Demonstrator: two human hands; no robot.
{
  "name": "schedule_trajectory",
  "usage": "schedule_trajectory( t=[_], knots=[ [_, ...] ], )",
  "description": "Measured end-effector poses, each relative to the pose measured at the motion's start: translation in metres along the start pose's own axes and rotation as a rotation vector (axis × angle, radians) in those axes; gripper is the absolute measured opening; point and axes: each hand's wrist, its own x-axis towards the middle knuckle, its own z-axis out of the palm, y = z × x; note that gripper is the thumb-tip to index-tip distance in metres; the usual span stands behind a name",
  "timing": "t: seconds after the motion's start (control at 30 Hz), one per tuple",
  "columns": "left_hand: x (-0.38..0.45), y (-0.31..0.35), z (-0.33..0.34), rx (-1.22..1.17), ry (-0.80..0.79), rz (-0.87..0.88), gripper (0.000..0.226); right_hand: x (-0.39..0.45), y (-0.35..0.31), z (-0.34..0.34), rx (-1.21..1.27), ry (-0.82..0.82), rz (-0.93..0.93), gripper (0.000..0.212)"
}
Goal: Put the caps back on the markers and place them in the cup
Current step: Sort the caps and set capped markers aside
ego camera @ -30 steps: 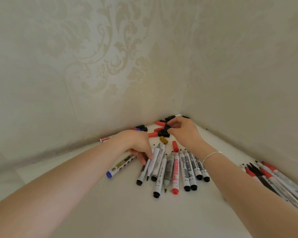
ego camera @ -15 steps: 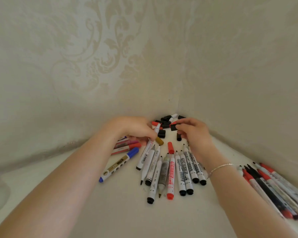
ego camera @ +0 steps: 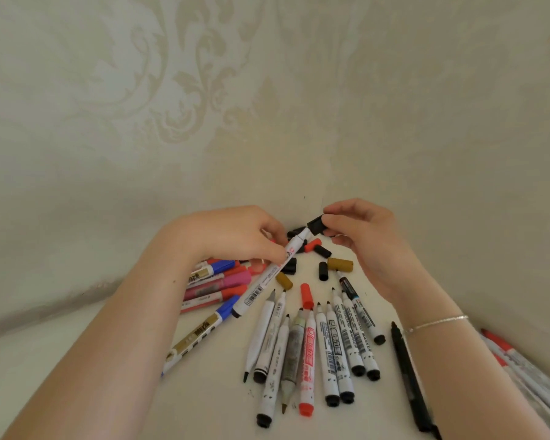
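- Marker (ego camera: 269,274), white-barrelled, is held aloft over the table (ego camera: 140,408) by the left hand (ego camera: 235,236), whose fingers are curled round its upper barrel; its tip end is tilted up toward the wall corner.
- Black cap (ego camera: 315,224) is pinched between thumb and fingers of the right hand (ego camera: 365,242) and is met at the marker's tip; whether it is fully seated cannot be told.
- Loose caps are scattered on the table below the hands: a red cap (ego camera: 306,295), two olive caps (ego camera: 340,264), and black caps (ego camera: 323,270).
- A fan of uncapped markers (ego camera: 327,350) is laid on the table near the middle, tips toward the corner.
- A blue-capped marker (ego camera: 200,335) lies just beside the left forearm, and capped pink and red markers (ego camera: 219,285) are heaped behind it.
- A black pen (ego camera: 410,379) is laid beside the right forearm, with further pens (ego camera: 521,366) at the right edge, blurred.
- A bracelet (ego camera: 435,323) is worn on the right wrist.
- No cup can be seen in this view.
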Motion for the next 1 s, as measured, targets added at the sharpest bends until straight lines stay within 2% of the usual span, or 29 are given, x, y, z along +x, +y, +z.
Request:
schedule_trajectory(
  t=[0.3, 0.7, 0.87, 1.0],
  knots=[
    [0.005, -0.013, -0.001, -0.033, 0.045, -0.015, 0.017, 0.008, -0.001, 0.008, 0.06, -0.03, 0.008, 0.011],
    [0.009, -0.014, 0.002, -0.034, 0.01, -0.026, 0.018, 0.011, 0.001, 0.005, 0.074, -0.038, 0.013, 0.012],
    [0.004, -0.016, 0.002, 0.024, -0.035, -0.086, 0.014, 0.014, 0.002, -0.005, 0.083, -0.001, 0.101, 0.013],
    [-0.001, -0.017, 0.001, 0.003, -0.062, -0.117, 0.013, 0.014, 0.006, -0.01, 0.046, -0.051, 0.181, 0.014]
  ],
)
